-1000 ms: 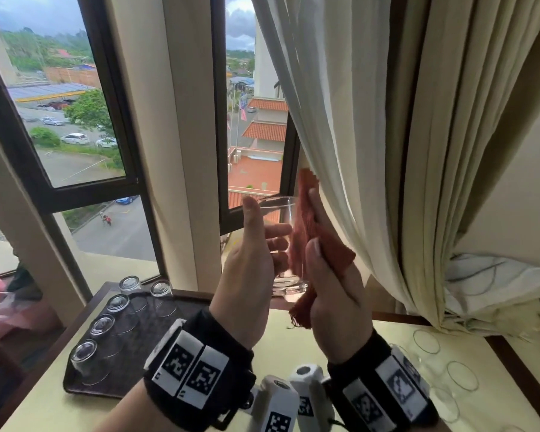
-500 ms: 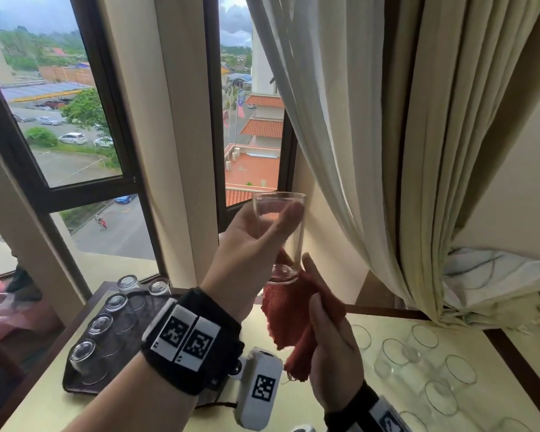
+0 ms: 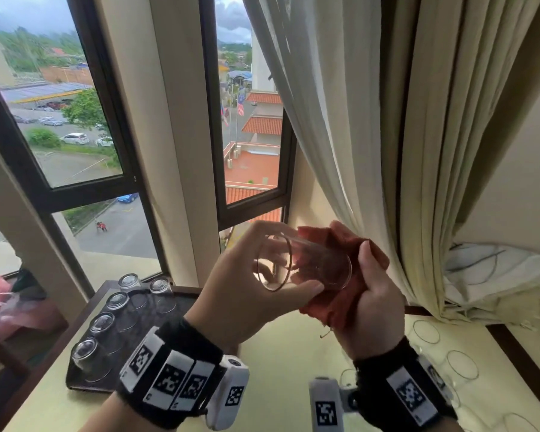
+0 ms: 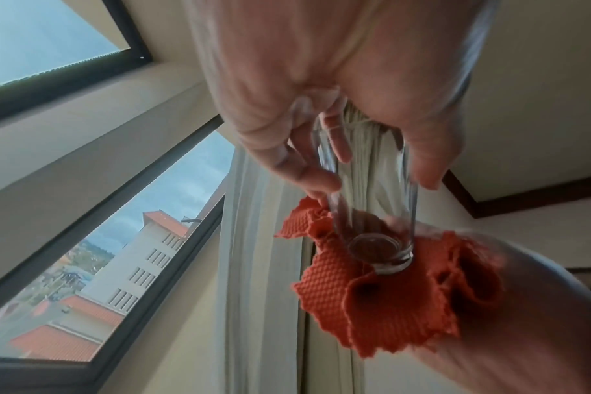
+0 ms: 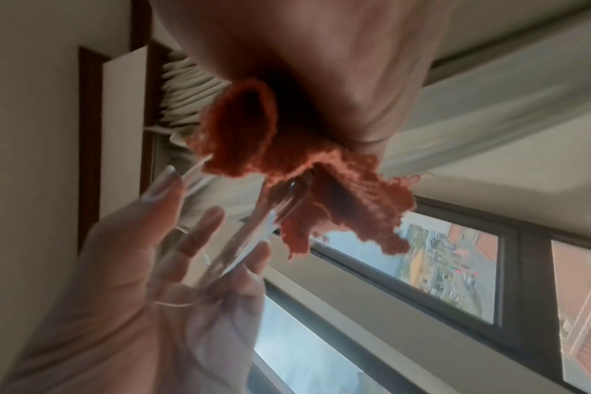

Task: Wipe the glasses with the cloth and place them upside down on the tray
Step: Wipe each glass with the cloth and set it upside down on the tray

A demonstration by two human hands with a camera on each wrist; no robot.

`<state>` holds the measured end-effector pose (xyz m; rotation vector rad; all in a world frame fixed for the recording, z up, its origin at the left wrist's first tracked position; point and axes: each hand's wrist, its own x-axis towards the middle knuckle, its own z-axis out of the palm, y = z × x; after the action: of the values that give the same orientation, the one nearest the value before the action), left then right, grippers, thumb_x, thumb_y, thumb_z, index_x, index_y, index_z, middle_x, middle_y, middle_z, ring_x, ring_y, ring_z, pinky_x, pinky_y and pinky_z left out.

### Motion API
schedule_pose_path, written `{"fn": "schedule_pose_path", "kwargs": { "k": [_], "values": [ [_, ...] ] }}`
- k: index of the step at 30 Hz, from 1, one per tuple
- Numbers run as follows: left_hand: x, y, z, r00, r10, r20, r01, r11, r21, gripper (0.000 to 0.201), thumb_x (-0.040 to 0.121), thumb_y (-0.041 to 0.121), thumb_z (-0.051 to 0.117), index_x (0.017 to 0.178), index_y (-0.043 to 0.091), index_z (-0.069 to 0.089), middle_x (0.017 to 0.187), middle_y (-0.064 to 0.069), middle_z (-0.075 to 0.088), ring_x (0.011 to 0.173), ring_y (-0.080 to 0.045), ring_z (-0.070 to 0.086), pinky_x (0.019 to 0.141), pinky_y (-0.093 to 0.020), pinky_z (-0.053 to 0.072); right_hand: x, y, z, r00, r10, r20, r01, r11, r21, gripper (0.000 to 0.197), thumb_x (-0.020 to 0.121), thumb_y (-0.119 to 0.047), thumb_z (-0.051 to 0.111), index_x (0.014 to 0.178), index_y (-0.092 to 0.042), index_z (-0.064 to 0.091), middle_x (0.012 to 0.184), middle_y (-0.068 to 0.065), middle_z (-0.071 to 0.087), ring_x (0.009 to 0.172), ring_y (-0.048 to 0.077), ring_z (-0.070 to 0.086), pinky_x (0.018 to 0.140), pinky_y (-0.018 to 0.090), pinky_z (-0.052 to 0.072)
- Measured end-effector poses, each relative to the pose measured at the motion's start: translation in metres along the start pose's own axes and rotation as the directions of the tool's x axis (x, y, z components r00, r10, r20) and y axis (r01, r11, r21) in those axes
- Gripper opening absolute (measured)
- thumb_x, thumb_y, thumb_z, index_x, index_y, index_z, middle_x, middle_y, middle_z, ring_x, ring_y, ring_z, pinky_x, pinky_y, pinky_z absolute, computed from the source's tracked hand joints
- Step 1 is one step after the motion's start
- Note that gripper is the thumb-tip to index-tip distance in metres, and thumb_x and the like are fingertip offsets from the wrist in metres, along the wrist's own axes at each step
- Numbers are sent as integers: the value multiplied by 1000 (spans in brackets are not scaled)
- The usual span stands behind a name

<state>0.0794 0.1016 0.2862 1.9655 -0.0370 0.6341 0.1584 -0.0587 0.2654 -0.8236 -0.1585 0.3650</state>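
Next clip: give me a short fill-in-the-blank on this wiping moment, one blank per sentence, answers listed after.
1. The glass is gripped near its rim by the ____ hand.
2. The right hand presses an orange ____ against the base of the glass.
3. The glasses already standing on the tray have their bases facing ____.

Missing words: left; cloth; up

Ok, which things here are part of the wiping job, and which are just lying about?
In the job:
- glass, gripped by the left hand
- orange cloth, held by the right hand against the glass base
- tray with upside-down glasses
- upright glasses on the table

Lying about:
- curtain
- window
- pink bundle, left
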Motion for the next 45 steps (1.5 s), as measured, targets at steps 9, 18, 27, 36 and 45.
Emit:
{"fn": "schedule_pose_path", "kwargs": {
  "k": [9, 18, 27, 36, 45],
  "values": [
    [-22, -21, 0, 963, 106, -247, -120, 992, -45, 69, 64, 66, 92, 122, 41, 64, 111, 13, 75, 92, -11, 78, 68, -24, 64, -22, 8, 4, 1000, -18, -21, 11, 956, -293, 35, 98, -41, 58, 110, -14, 76, 102, 12, 81, 95, 35, 79, 95, 59, 59],
    [-22, -12, -2, 949, 158, -274, -177, 983, -48, 64, 70, 62, 91, 122, 38, 62, 112, 10, 76, 90, -18, 78, 68, -26, 65, -14, -1, 17, 963, -237, 131, 270, 869, -414, 29, 98, -44, 53, 108, -42, 80, 110, -1, 81, 106, 23, 76, 92, 34, 62],
    [-14, -16, -7, 930, 60, -362, -119, 983, -142, 63, 67, 52, 94, 119, 30, 65, 109, 8, 79, 93, -18, 80, 68, -35, 67, -34, 24, 21, 998, -17, 62, 22, 997, -71, 45, 101, -39, 51, 133, -10, 65, 122, 19, 76, 114, 37, 73, 100, 58, 58],
    [-17, -7, 0, 952, 58, -301, -121, 973, -196, 62, 69, 49, 95, 119, 27, 66, 110, 6, 78, 93, -20, 79, 69, -26, 64, -12, -13, 22, 860, -373, 349, 511, 634, -581, 31, 108, -31, 47, 129, -26, 69, 125, -10, 75, 113, 7, 68, 100, 23, 52],
    [-6, -28, 13, 948, -18, -318, -44, 982, -186, 61, 75, 56, 87, 121, 24, 62, 110, 10, 78, 96, -15, 79, 78, -31, 65, -13, 12, 13, 998, 60, 28, -56, 991, -125, 49, 107, -42, 45, 133, -5, 63, 125, 24, 73, 119, 43, 70, 109, 65, 47]
  ]
}}
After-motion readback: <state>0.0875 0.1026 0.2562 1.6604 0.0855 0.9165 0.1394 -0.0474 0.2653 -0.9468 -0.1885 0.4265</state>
